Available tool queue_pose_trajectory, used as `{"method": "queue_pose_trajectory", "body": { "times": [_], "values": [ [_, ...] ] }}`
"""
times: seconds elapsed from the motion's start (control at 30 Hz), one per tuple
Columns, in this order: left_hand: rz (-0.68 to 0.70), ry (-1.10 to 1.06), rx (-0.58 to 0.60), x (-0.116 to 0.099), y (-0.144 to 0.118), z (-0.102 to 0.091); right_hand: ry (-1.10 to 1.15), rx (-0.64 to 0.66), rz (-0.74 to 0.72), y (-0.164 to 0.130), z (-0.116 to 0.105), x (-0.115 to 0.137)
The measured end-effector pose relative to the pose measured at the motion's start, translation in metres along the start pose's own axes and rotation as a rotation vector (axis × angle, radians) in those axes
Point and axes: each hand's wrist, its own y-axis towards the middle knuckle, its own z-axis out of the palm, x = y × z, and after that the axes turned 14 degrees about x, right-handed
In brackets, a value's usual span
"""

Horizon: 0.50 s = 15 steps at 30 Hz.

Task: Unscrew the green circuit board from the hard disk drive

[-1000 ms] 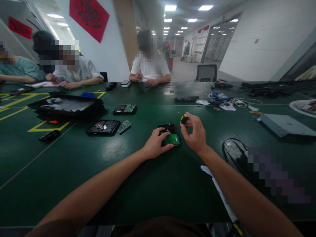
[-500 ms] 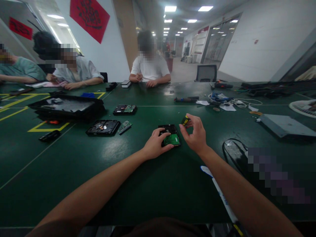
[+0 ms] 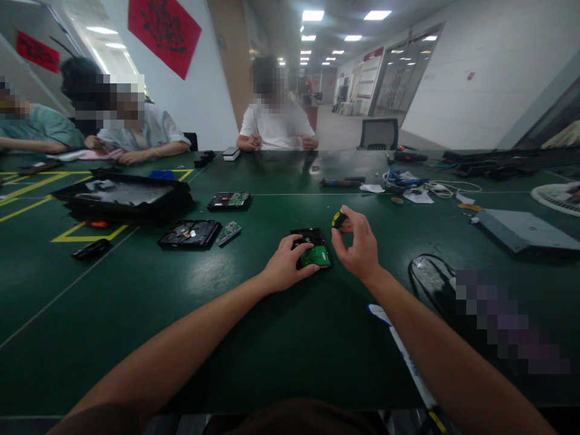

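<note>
A hard drive [image 3: 318, 258] with a green circuit board lies on the table in front of me. My left hand [image 3: 289, 264] grips it from the left, fingers over its upper part and thumb at its near edge. Just right of the drive and raised above the table, my right hand [image 3: 359, 244] pinches a short black-and-yellow screwdriver [image 3: 338, 220] between thumb and fingertips. Only its stubby handle shows; I cannot make out the shaft. To the left lie an opened drive casing [image 3: 190, 234], a loose circuit board [image 3: 229, 233] and another hard drive [image 3: 229, 201].
A black tray [image 3: 122, 193] stands at the left beside yellow table markings. Cables [image 3: 448, 188], papers and a flat grey metal case [image 3: 528, 229] lie to the right. A white-and-blue strip [image 3: 403, 347] runs under my right forearm. Several people sit across the table.
The screwdriver in my right hand has turned and shifted slightly left. My left hand stays on the hard drive. The person opposite has moved one hand to the right.
</note>
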Motion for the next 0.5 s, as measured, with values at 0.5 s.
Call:
{"method": "queue_pose_trajectory", "body": {
  "times": [0.5],
  "values": [
    [0.005,0.022,0.003,0.0003,-0.0009,0.0003,-0.047,0.015,0.005,0.0006,0.0,0.0002]
  ]
}}
